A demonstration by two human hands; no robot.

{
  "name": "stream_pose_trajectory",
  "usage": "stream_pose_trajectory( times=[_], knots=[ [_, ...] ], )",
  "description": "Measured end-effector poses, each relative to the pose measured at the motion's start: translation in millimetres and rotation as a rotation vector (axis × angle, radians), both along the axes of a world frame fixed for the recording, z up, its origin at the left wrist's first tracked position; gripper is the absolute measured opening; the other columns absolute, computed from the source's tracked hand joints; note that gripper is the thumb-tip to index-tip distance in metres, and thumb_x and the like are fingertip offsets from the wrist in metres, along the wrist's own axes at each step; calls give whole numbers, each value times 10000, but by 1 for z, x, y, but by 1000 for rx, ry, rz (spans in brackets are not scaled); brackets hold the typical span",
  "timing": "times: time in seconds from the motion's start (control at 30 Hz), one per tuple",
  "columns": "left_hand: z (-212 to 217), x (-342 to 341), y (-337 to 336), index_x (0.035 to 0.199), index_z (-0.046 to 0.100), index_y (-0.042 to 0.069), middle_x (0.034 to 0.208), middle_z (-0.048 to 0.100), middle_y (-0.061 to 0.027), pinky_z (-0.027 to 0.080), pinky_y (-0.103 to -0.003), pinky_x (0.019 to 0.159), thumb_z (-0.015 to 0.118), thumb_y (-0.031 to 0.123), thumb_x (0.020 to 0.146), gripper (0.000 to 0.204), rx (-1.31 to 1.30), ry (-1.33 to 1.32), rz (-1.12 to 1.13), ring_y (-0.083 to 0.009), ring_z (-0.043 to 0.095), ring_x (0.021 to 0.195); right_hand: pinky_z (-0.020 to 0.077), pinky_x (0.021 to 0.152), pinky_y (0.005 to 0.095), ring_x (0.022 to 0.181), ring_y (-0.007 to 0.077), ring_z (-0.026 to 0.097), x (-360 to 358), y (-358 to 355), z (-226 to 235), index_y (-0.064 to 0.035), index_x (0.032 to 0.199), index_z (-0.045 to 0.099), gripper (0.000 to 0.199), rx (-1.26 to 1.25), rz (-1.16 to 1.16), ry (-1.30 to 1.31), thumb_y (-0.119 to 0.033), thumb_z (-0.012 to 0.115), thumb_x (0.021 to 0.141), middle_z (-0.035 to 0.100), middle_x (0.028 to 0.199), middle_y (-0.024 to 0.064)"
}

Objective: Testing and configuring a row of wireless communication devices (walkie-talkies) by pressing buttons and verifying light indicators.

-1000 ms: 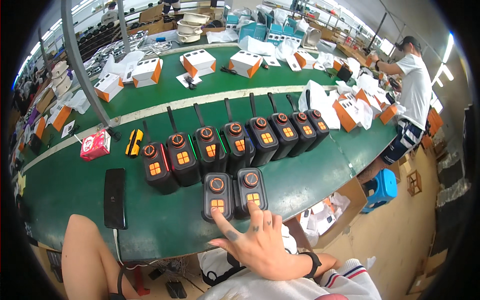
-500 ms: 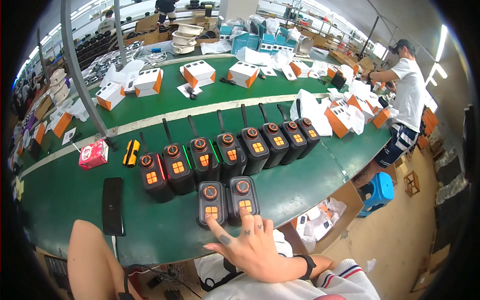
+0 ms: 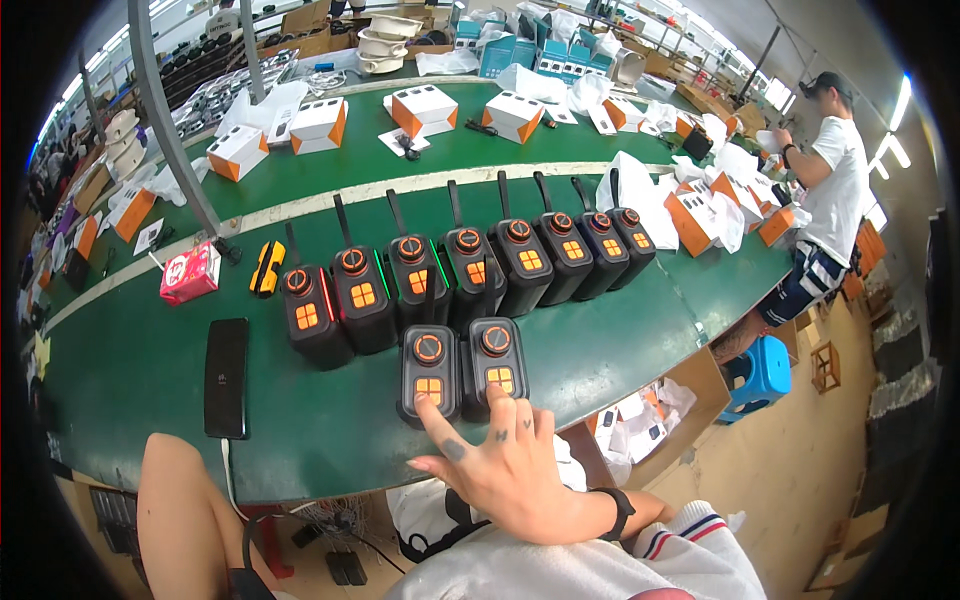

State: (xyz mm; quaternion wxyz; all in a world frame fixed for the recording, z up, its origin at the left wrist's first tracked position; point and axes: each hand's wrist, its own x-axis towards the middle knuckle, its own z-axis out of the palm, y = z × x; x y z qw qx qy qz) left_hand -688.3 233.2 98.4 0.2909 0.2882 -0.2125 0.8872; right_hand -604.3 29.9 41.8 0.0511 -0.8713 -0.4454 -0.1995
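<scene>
Pressing fingertips (image 3: 424,402) of the right hand (image 3: 515,465) onto two black gadgets

At the lower centre of the frame, the right hand lies partly open, palm down, touching without gripping. Its index finger reaches to the lower-left part of the orange buttons on the left gadget (image 3: 429,364), and its middle finger does the same on the right gadget (image 3: 496,347). The thumb (image 3: 432,467) sticks out to the side, off both gadgets, and the other fingers bend inward. A black wristband (image 3: 622,512) circles the wrist. The left hand is out of view, so whether it is open or closed cannot be told.

Both gadgets stand upright side by side on the green table (image 3: 300,425), near the middle of the frame. Just behind them, a row of eight similar gadgets (image 3: 530,280) stretches toward the right; the leftmost shows a red light strip (image 3: 327,293). A black phone (image 3: 226,380) with a white cable (image 3: 230,478) lies left of centre, below a yellow tool (image 3: 266,270) and a pink carton (image 3: 190,277).
</scene>
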Motion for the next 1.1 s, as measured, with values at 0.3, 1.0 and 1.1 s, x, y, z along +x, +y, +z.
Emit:
stream_pose_trajectory(
  times=[0.3,1.0,1.1],
  knots=[
    [-2,-51,-30,1120,582,341,1146,551,67,339,-351,874,457,454,935,251,-57,170,81,-132,475,1030,364,727,409,901,335,467,3,-2,6,-267,1255,567,538,20,35,78,-475,674,770,438,1051,221],
    [-103,21,-70,1178,571,81,1291,509,-180,500,-408,905,758,13,680,537,-113,1760,-343,-352,551,1138,425,344,238,447,131,559,18,-4,8,-300,1233,590,512,4,99,16,-544,627,784,525,980,194],
    [-115,24,-72,1172,579,90,1268,528,-189,523,-389,870,773,1,666,550,-123,1713,-262,-343,578,1102,502,441,306,772,229,586,17,-4,15,-283,1208,616,485,-71,86,140,-484,667,770,436,969,163]
  ],
)
